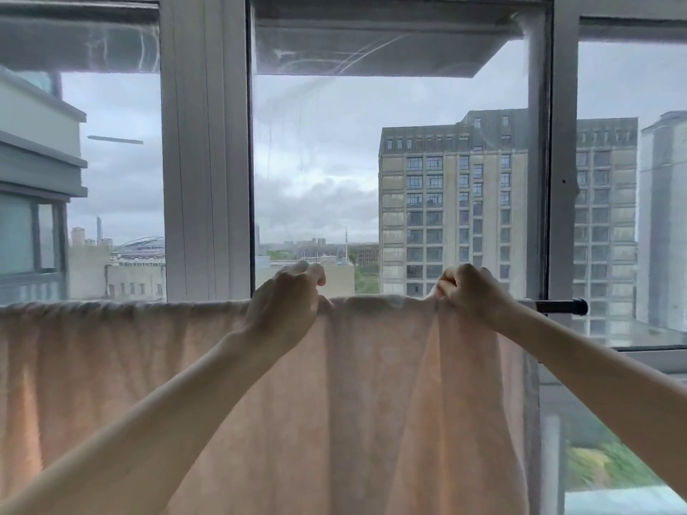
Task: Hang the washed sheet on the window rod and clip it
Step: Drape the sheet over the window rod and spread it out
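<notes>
While hands (375, 299) pinch sheet (371, 384) edge — rod (561, 306) end bare

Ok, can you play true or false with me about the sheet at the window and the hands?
1. The pale peach cloth sheet hangs over the rod. True.
2. Only one hand touches the sheet. False: the left hand and the right hand both grip its top edge.
3. The black end of the thin metal rod sticks out past the sheet on the right. True.
4. The sheet lies folded on the floor. False: it is spread along the rod.
5. Clips show on the sheet. False: none can be seen.
</notes>
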